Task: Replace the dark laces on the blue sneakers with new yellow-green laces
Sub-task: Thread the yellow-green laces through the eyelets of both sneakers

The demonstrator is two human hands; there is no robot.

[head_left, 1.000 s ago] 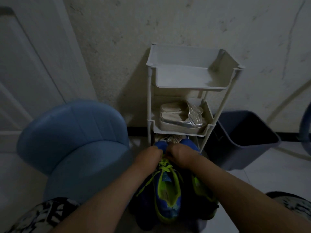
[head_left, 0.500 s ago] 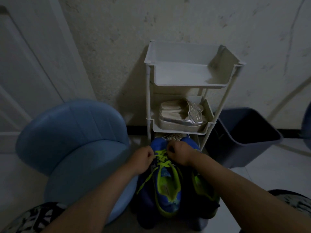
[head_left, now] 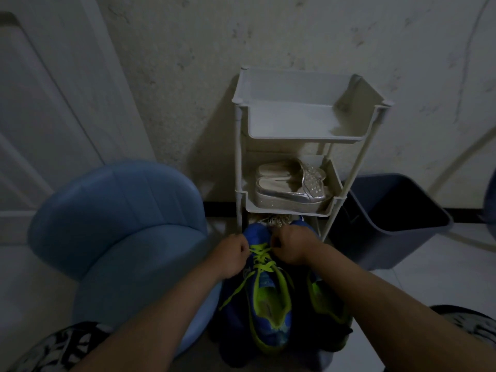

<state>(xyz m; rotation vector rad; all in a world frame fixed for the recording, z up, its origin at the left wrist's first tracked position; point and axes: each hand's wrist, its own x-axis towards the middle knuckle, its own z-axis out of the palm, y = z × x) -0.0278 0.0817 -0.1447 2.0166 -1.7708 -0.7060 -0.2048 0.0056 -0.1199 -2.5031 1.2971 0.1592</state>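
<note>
Yellow-green lace [head_left: 261, 258]: criss-crossed on my blue sneaker [head_left: 269, 315].
Left hand [head_left: 233, 255]: gripping that lace.
Right hand [head_left: 293, 247]: gripping it too.

Matt plastic rack [head_left: 295, 124], cloth yellow-green laces [head_left: 262, 260]

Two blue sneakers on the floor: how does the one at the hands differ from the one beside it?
The centre sneaker has a yellow-green lace crossing its front, pinched by the left hand and right hand; the right sneaker shows no lace where visible. The centre sneaker is in full view; the right sneaker is half hidden under the right forearm. Both are blue with yellow-green lining, toes toward the rack.
</note>
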